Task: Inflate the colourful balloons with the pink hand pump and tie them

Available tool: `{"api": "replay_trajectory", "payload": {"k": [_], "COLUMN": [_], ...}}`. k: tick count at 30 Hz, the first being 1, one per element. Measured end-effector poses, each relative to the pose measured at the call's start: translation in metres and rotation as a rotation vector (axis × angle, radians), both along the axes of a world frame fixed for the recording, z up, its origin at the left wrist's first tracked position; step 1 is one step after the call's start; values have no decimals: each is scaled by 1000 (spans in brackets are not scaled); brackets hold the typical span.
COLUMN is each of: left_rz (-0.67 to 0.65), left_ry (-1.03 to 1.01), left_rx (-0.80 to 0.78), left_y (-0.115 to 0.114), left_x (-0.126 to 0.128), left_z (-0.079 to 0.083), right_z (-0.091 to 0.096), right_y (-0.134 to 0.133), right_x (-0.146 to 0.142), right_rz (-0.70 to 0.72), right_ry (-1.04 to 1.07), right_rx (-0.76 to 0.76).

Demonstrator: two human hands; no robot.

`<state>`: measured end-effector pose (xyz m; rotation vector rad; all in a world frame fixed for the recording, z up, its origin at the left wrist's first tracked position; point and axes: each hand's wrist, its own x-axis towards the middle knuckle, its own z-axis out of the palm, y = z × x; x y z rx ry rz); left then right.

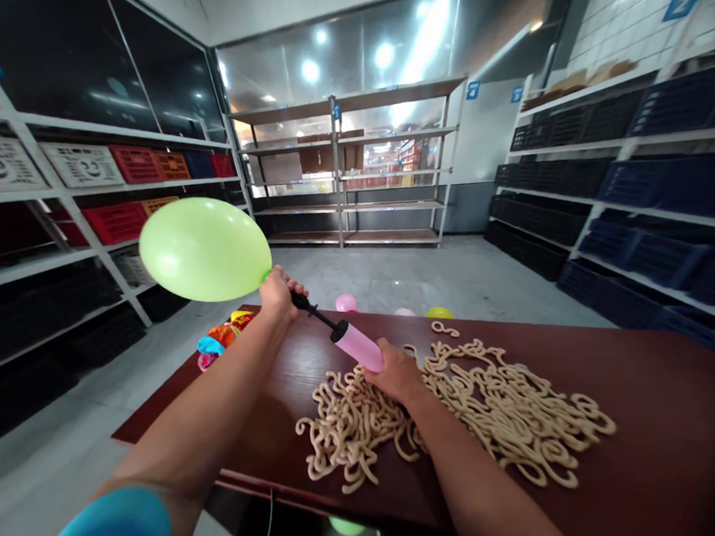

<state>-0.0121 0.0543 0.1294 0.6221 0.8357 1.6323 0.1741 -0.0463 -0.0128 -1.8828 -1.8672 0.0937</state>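
A large inflated light green balloon (pixel 205 249) stands out to the left of my left hand (pixel 281 293), which is closed around its neck at the black end of a hand pump. The pump's pink barrel (pixel 359 347) points down to the right, with a black rod (pixel 322 316) showing between barrel and left hand. My right hand (pixel 396 370) grips the barrel's lower end. Beneath and beside the right hand lies a tangled pile of beige curled strands (pixel 507 401), spread over the dark red-brown table (pixel 648 403). Where balloon meets nozzle is hidden by my fingers.
Colourful packets (pixel 223 340) lie at the table's left edge. Beyond the far edge are a pink balloon (pixel 346 302) and a yellow one (pixel 440 313). Another green balloon (pixel 347 527) shows below the near edge. Shelves with crates (pixel 135 164) line the left and right sides.
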Motion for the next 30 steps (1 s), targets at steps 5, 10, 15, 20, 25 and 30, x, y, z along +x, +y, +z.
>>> {"api": "replay_trajectory", "payload": {"k": [5, 10, 15, 20, 25, 30], "left_rz": [-46, -67, -23, -9, -31, -81], "left_ry": [-4, -14, -5, 25, 1, -16], "left_rx": [-14, -14, 52, 102, 77, -1], "left_y": [-12, -13, -1, 7, 8, -5], "left_x": [34, 34, -5, -36, -26, 11], "left_z": [-34, -34, 11, 52, 32, -15], "right_z": [2, 6, 9, 3, -1, 0], "right_y": [-2, -2, -1, 2, 1, -1], "right_x": [-1, 0, 0, -2, -3, -2], "right_rz": [-4, -17, -24, -54, -40, -13], "right_ry": [-7, -8, 14, 22, -4, 3], "right_rx": [-16, -18, -1, 23, -19, -61]}}
